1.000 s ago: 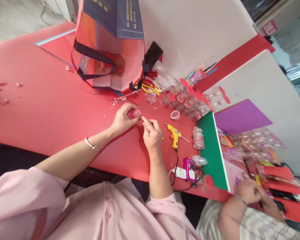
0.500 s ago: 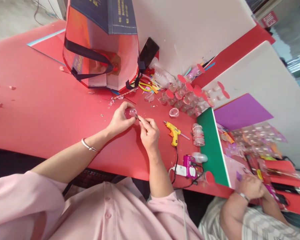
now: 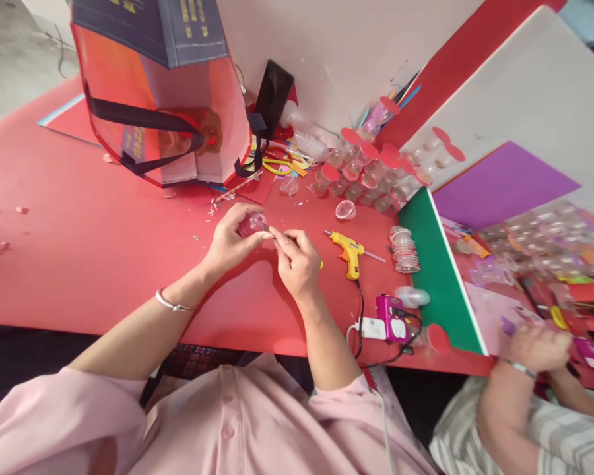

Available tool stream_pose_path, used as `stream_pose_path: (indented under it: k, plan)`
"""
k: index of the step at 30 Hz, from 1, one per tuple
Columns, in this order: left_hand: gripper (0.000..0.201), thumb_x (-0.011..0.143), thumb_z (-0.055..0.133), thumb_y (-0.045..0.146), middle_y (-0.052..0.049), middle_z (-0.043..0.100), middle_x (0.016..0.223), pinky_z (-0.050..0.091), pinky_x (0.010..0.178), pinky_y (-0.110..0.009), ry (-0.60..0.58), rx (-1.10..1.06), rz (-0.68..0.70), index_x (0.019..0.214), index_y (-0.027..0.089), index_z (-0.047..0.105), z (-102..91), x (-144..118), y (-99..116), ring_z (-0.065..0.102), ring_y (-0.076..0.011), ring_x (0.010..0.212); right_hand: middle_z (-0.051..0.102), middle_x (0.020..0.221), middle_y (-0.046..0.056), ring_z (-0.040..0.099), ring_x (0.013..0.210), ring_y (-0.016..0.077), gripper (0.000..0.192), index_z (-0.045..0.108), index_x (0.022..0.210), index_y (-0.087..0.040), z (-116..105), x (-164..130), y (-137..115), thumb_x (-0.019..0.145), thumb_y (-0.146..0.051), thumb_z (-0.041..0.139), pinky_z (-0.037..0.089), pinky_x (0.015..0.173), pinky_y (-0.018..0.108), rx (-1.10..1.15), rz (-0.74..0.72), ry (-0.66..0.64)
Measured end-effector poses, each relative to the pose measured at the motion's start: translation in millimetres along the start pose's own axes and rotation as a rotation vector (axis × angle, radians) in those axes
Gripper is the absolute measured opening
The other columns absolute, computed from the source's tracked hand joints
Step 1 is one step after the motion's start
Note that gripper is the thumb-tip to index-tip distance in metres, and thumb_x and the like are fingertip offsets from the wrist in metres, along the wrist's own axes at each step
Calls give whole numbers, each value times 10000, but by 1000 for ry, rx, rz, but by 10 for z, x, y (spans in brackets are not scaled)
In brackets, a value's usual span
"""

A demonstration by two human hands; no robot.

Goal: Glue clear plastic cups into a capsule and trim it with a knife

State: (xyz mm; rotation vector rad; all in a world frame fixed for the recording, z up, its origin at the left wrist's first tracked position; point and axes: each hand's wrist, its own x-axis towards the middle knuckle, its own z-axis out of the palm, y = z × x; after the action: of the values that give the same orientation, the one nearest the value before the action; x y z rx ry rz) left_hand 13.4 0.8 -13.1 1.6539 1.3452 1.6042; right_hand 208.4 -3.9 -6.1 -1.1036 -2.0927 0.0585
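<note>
My left hand is curled around a small clear plastic cup, tipped on its side just over the red table. My right hand pinches a slim blade-like tool, its thin dark tip against the cup's right side. Most of that tool is hidden by my fingers; a bit of yellow shows behind the hand. To the right of my right hand lies a yellow glue gun with a glue stick in its back. A loose clear cup stands beyond it.
A large open bag stands at the back left, near a black phone. Several red-lidded cups are stacked behind a green divider. Stacked cups and a purple power adapter sit right. A co-worker's hands are beyond.
The view has shifted, so the surroundings sit differently in the picture. The cup has turned slightly in my left hand, showing more of its side; the tool's tip stays at it.
</note>
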Motion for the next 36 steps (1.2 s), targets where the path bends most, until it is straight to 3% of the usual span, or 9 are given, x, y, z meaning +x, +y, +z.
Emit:
stream_pose_path:
  k: [17, 23, 36]
  plan:
    - [639, 730, 867, 733, -92, 757, 1079, 574, 974, -398, 56, 18, 20, 1094, 217, 768, -10, 28, -19, 708, -245, 1005, 727, 1067, 54, 684, 990, 180, 352, 772, 1359, -368, -42, 11, -41, 1085, -244, 590, 561, 928, 316, -34, -31, 30]
    - [633, 739, 843, 764, -88, 755, 1062, 578, 974, -407, 50, 52, 0, 1059, 224, 759, -13, 29, 51, 705, -252, 997, 714, 1065, 54, 687, 1002, 185, 368, 755, 1382, -394, -38, 5, -22, 1084, -251, 592, 567, 939, 327, -3, 4, -11]
    - [609, 764, 845, 732, -90, 753, 1072, 573, 966, -396, 46, 30, 24, 1080, 218, 768, -7, 30, 25, 711, -246, 999, 725, 1047, 56, 691, 977, 177, 339, 778, 1351, -357, -47, 20, -39, 1097, -265, 573, 558, 923, 313, 5, -26, 31]
